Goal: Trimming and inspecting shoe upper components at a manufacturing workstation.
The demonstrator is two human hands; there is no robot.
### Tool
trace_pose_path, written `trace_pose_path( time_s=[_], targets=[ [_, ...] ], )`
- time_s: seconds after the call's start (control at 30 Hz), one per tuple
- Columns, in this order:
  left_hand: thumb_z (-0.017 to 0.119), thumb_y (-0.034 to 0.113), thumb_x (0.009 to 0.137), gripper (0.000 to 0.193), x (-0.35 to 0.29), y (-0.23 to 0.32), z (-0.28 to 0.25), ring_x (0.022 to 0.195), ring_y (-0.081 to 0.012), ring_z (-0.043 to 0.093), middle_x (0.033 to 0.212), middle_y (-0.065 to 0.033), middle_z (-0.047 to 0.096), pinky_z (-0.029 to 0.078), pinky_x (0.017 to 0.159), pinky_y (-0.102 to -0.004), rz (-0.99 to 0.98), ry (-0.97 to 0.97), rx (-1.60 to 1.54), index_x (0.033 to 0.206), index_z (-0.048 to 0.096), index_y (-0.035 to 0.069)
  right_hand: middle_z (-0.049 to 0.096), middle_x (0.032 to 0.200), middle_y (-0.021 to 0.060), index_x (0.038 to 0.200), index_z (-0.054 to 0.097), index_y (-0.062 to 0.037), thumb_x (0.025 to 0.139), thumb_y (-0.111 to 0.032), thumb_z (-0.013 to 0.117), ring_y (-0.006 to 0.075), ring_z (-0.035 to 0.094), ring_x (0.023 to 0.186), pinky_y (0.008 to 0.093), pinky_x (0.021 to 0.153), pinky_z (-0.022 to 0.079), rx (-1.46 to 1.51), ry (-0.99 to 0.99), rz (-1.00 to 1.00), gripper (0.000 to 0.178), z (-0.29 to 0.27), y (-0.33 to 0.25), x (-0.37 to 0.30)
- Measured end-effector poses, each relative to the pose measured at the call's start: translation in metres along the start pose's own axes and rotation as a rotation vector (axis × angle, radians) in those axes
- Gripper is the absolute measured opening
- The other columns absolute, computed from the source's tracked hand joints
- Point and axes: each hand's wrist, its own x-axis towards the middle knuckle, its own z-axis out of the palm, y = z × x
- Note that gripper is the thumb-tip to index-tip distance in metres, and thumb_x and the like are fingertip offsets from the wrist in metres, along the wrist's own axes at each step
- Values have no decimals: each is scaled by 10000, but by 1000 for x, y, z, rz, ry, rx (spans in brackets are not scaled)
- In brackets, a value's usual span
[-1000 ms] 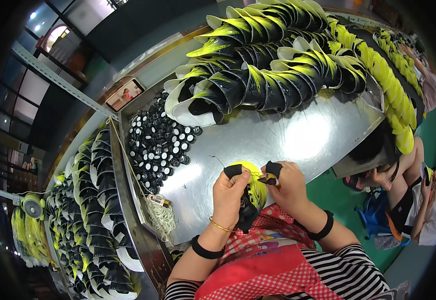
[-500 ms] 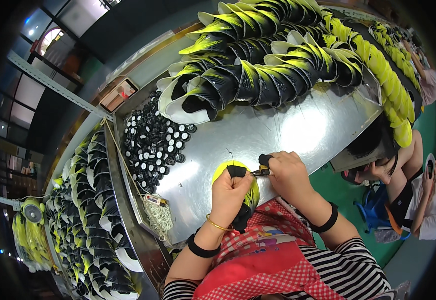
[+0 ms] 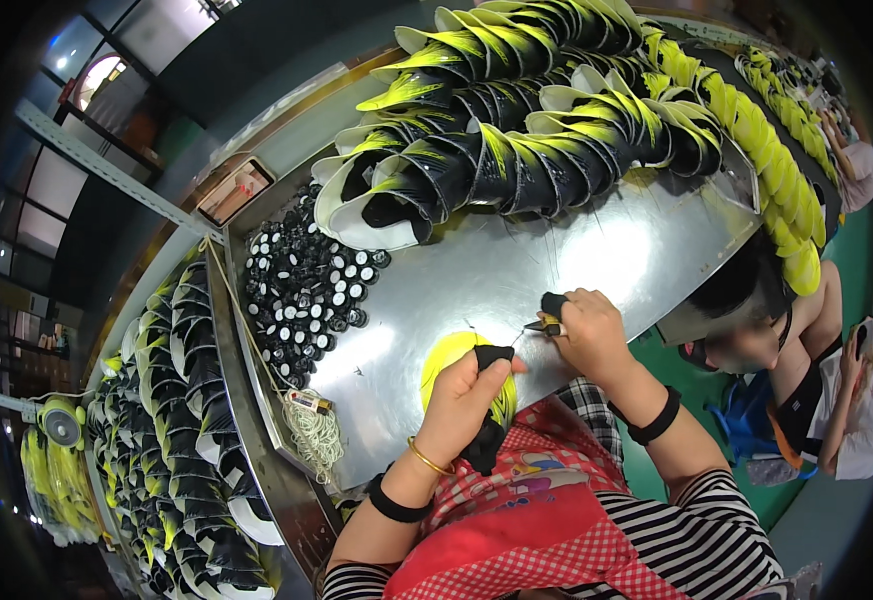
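Observation:
My left hand (image 3: 460,397) pinches a yellow and black shoe upper (image 3: 447,355), its thumb pressed near a black patch at the top edge. My right hand (image 3: 594,335) is closed around a small pointed tool with black and yellow parts (image 3: 549,327), perhaps pliers; the fingers hide most of it. Its dark tip points left and stands apart from the upper. A fine thread seems to run between the tip and the upper. A black cover (image 3: 554,303) sits on a finger of my right hand. The upper's lower end hangs against my red apron (image 3: 497,530).
On the metal table (image 3: 437,270) lie a heap of black and white round pieces (image 3: 302,290) and a bundle of pale cord (image 3: 314,440). Nested shoe uppers (image 3: 547,165) line the far side; more (image 3: 187,400) stand at left. A phone (image 3: 235,190) leans there. Another person sits at right.
My right hand has drawn the tool right and slightly up, away from the upper. My left hand has shifted slightly right, its grip on the upper kept.

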Motion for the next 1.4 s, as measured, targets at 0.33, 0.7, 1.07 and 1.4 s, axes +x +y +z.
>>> trace_pose_path(
  time_s=[0.33,0.7,1.07,1.4],
  targets=[
    [332,307,999,376,5,26,3,582,-51,419,680,14,481,365,568,-190,44,-88,-12,1055,541,-1,633,751,84,826,617,-51,659,7,629,278,595,686,358,624,459,184,93,77,177,-14,-28,31],
    [336,299,990,410,3,26,4,539,-52,317,585,41,369,283,509,-214,169,-70,256,894,596,-4,618,724,83,849,613,-67,625,-49,683,282,592,670,357,630,459,239,32,54,236,-8,-37,29],
    [336,260,982,417,2,24,5,526,-35,296,557,49,394,277,531,-195,102,-33,198,839,603,-27,620,747,96,858,621,-59,632,-53,696,286,590,651,351,635,466,265,35,47,238,-10,-39,24],
    [398,282,923,405,-1,29,-5,479,-40,276,530,33,418,227,485,-204,-42,-137,14,758,604,-26,486,730,28,983,615,-39,813,-192,602,133,487,655,269,603,398,969,-217,329,229,-28,-48,13]
  ],
)
